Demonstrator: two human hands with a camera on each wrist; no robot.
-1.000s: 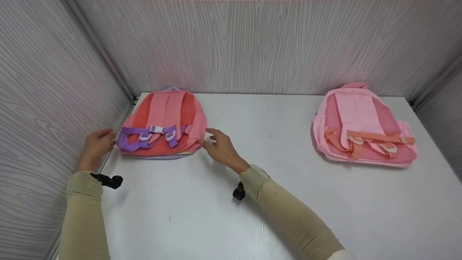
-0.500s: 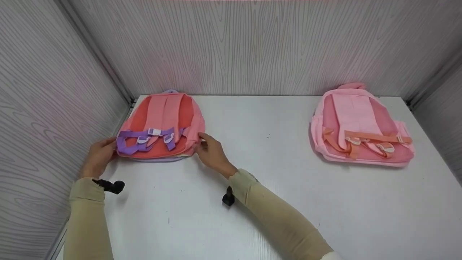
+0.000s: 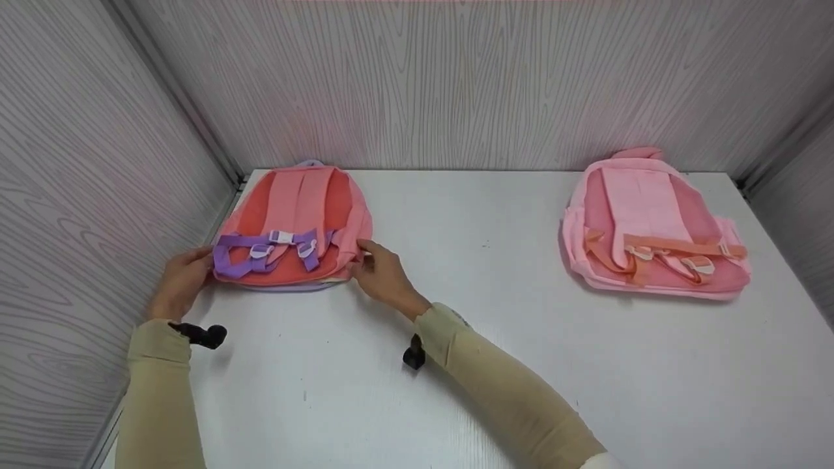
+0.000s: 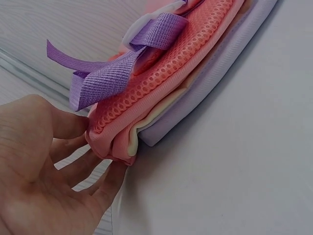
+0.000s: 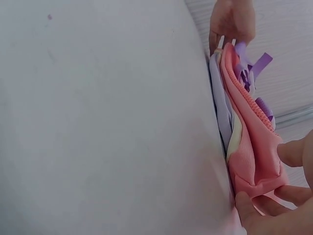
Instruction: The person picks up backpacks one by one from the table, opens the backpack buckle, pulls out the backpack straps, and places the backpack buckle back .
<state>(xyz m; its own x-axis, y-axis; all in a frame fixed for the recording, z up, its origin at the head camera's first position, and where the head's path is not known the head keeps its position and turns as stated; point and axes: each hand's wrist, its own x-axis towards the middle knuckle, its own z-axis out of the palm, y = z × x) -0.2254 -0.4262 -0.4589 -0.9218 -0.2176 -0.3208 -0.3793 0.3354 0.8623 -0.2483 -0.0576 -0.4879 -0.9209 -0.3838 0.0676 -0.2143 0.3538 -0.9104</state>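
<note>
A coral backpack [image 3: 296, 202] with purple straps and white buckles lies at the far left of the table, its strap side up. A lavender layer [image 4: 195, 98] shows along its underside. My left hand [image 3: 182, 280] grips its lower left corner; in the left wrist view the thumb [image 4: 73, 125] is on the upper edge and fingers curl below. My right hand [image 3: 384, 273] holds the lower right corner, thumb [image 5: 293, 152] on the side pocket and fingertips underneath in the right wrist view.
A pink backpack [image 3: 642, 202] with orange straps lies strap side up on the right of the white table [image 3: 495, 365]. A grey wood-grain wall [image 3: 456, 85] stands behind, and another wall [image 3: 58, 195] is close beside my left arm.
Both hands have closed in from beside the coral backpack and taken hold of its lower corners. Over the last half second there is hardly any movement. The pink backpack stays in place.
</note>
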